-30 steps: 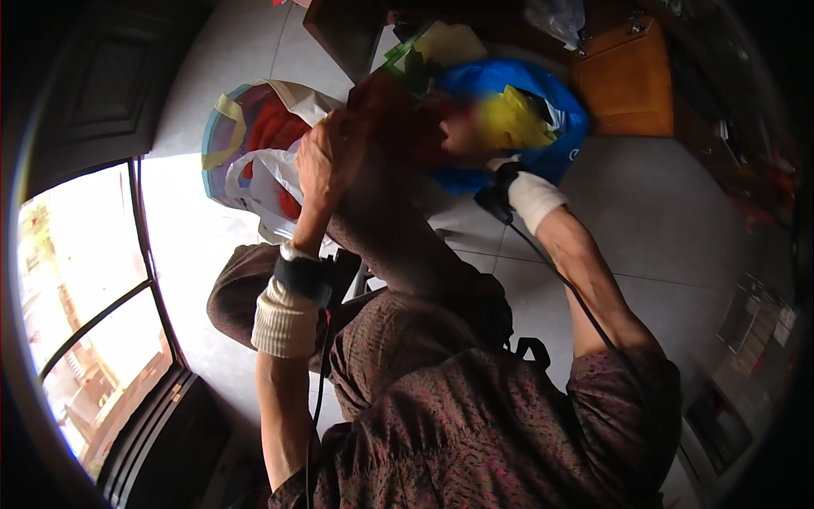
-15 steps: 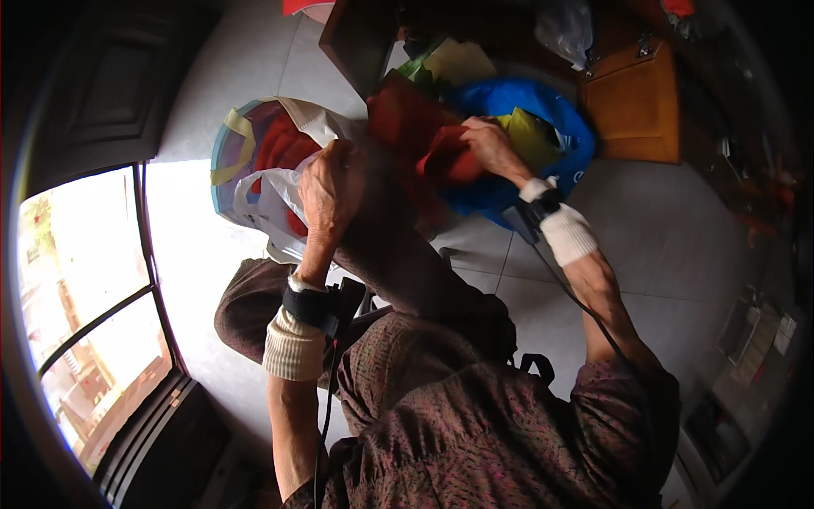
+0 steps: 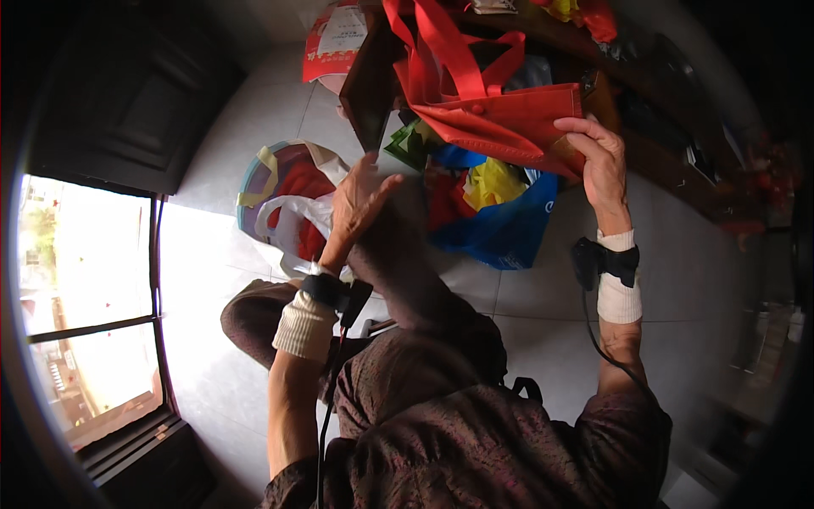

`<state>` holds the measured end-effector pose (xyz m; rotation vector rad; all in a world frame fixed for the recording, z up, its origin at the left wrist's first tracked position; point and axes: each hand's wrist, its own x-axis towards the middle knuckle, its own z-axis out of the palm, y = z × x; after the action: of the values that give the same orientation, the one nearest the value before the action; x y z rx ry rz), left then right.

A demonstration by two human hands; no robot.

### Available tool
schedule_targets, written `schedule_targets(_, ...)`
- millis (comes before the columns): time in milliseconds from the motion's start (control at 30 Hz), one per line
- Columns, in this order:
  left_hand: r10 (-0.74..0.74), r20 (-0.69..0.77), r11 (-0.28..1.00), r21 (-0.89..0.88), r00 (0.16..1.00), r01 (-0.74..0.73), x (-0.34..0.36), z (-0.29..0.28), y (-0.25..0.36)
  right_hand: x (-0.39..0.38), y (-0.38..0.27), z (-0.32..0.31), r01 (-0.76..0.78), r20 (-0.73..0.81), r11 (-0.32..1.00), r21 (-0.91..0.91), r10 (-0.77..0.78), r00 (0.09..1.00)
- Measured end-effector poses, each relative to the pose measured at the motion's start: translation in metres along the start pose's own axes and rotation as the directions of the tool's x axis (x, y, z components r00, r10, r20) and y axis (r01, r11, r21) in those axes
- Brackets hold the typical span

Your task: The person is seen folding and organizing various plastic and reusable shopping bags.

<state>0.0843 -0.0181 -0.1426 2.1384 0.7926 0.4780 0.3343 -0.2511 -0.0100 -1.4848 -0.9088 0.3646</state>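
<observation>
My right hand (image 3: 600, 161) pinches the lower right corner of a red tote bag (image 3: 500, 123), held up so that its long handles rise at the far side. Below it stands a blue bag (image 3: 509, 237), its mouth open around crumpled yellow material (image 3: 493, 184) and something red. My left hand (image 3: 358, 202) is raised above my knee, thumb and fingers apart, with nothing in it. Left of that hand, a light-blue-rimmed open bag (image 3: 246, 204) with a pale yellow handle holds red material (image 3: 298, 188) and a white plastic bag (image 3: 309, 212).
A dark wooden cabinet (image 3: 366, 93) stands open at the far side. Beside it are a red printed package (image 3: 335, 42) and a green packet (image 3: 409, 142). A dark door (image 3: 102, 110) and a bright window (image 3: 93, 271) lie to the left.
My right hand has moved up and right from the blue bag and now lifts the red tote, which is spread out. My left hand has moved slightly and opened.
</observation>
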Motion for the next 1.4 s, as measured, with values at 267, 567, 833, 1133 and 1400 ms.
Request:
schedule_targets(267, 0.248, 0.217, 0.453, -0.888, 0.944, 0.085, -0.023, -0.038, 0.038, -0.042, 0.001, 0.052, -0.292, 0.29, 0.904, 0.311, 0.203, 0.935)
schedule_targets(567, 0.047, 0.166, 0.358, -0.924, 0.985, 0.138, -0.05, -0.026, 0.085, -0.037, 0.025, 0.072, -0.203, 0.214, 0.922, 0.329, 0.137, 0.967)
schedule_targets(833, -0.191, 0.118, 0.367, -0.912, 0.974, 0.182, -0.049, -0.024, 0.057, -0.037, 0.022, 0.095, 0.044, 0.206, 0.966, -0.254, 0.009, 0.979)
schedule_targets(1133, 0.06, 0.236, 0.276, -0.938, 0.97, 0.211, -0.052, -0.043, 0.063, -0.04, 0.042, 0.085, -0.253, 0.336, 0.964, -0.081, 0.265, 0.904)
schedule_targets(1400, -0.153, 0.237, 0.131, -0.957, 0.959, 0.257, -0.03, -0.041, 0.042, -0.034, 0.008, 0.11, -0.265, 0.232, 0.961, 0.077, 0.242, 0.942)
